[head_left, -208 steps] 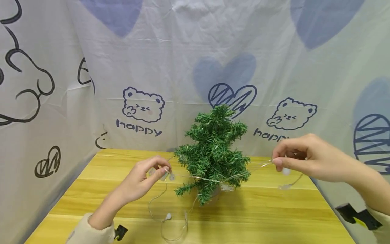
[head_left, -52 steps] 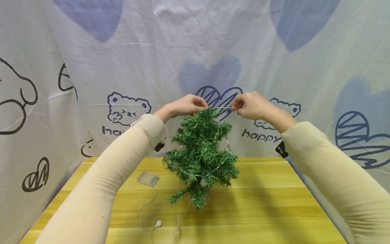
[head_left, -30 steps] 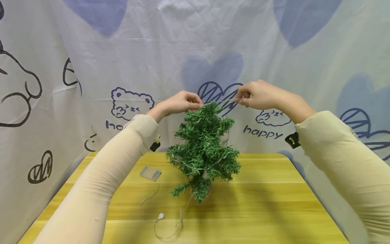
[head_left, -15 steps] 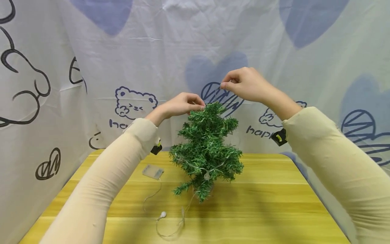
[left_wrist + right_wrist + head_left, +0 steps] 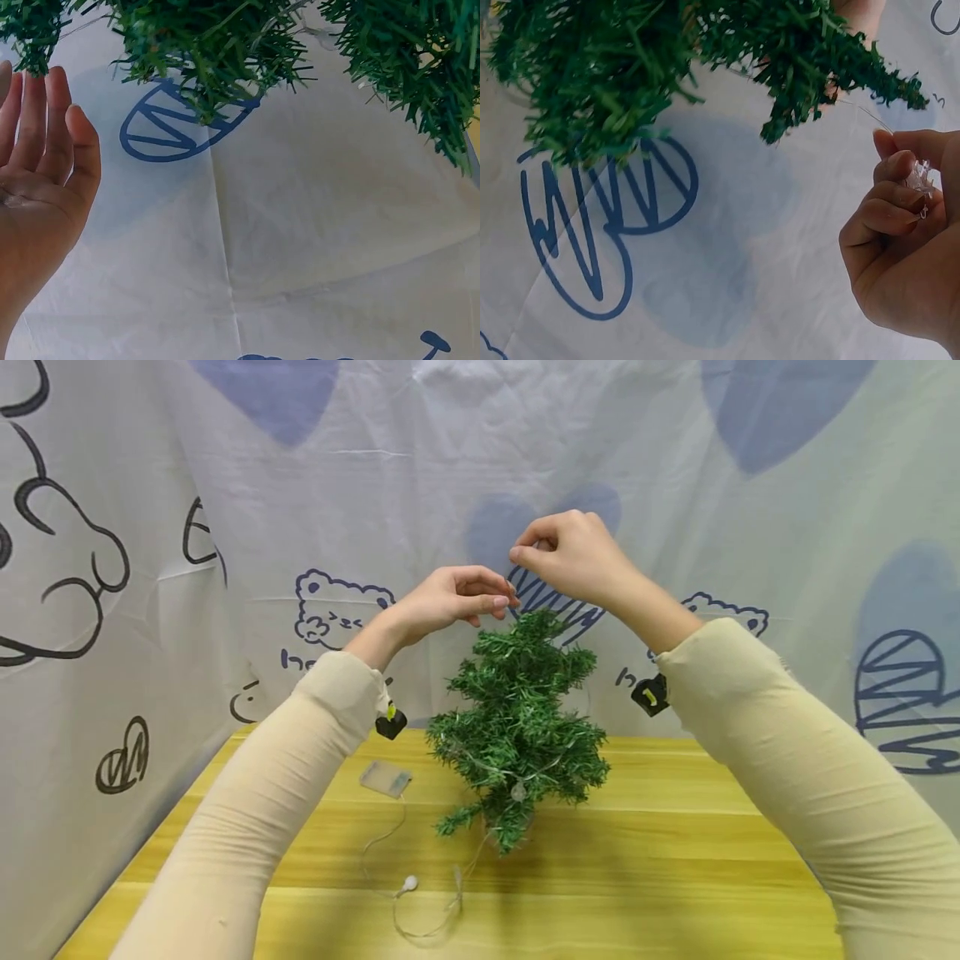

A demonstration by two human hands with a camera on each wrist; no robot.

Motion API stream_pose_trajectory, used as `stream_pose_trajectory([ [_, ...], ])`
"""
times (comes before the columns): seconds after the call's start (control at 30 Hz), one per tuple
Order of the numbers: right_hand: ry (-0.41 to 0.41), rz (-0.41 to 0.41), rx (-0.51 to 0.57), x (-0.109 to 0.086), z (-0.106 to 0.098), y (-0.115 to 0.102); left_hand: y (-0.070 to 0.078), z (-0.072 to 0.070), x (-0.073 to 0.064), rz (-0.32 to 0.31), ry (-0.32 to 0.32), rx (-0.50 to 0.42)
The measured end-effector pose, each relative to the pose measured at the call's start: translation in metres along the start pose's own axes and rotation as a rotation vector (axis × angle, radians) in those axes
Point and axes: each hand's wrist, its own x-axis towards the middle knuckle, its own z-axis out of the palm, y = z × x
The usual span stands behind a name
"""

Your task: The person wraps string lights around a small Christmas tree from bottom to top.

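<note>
A small green artificial Christmas tree [image 5: 525,710] stands on the wooden table, a thin string of lights [image 5: 487,767] draped around its lower branches. Beside the treetop, my left hand [image 5: 450,602] has its fingers extended and loosely bent, with nothing visibly gripped; the left wrist view also shows this hand [image 5: 45,180] with fingers up near the branches. Above the top, my right hand [image 5: 577,556] pinches the light wire [image 5: 871,115] between thumb and forefinger. A clear bulb ornament [image 5: 921,178] sits within its curled fingers in the right wrist view.
A clear flat box [image 5: 386,778], perhaps for batteries, lies on the table [image 5: 675,860] left of the tree. Its wire loops forward past a small white round piece [image 5: 409,883]. A printed white cloth [image 5: 420,485] hangs close behind.
The string was earlier stretched between both hands low at the tree, then across its top. The right hand has since risen and moved left over the top; the left hand's fingers have loosened.
</note>
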Motion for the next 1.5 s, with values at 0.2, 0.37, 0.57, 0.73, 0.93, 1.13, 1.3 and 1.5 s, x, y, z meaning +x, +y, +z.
stream_pose_trajectory([
  [0.2,0.011,-0.023,0.015,0.000,0.004,-0.004,-0.001,0.005,-0.001,0.000,0.022,-0.004],
  [0.37,-0.013,-0.025,0.018,-0.005,0.005,-0.003,-0.003,0.005,-0.003,-0.001,0.076,0.016],
  [0.57,-0.028,-0.028,0.023,-0.014,0.002,0.000,-0.008,0.001,-0.012,-0.028,0.133,0.037],
  [0.73,-0.022,-0.065,-0.002,-0.021,0.000,0.001,-0.012,-0.004,-0.022,-0.046,0.155,0.058],
  [0.93,0.009,-0.120,0.000,-0.028,0.001,-0.001,-0.014,-0.008,-0.036,-0.055,0.148,0.074],
  [1.13,0.012,-0.141,-0.010,-0.033,0.002,-0.002,-0.016,-0.005,-0.048,-0.052,0.122,0.103],
  [1.3,0.002,-0.149,-0.015,-0.038,0.002,-0.001,-0.017,0.001,-0.054,-0.036,0.118,0.098],
  [1.5,0.061,-0.182,0.031,-0.048,0.001,0.002,-0.012,0.009,-0.060,0.025,0.145,0.116],
])
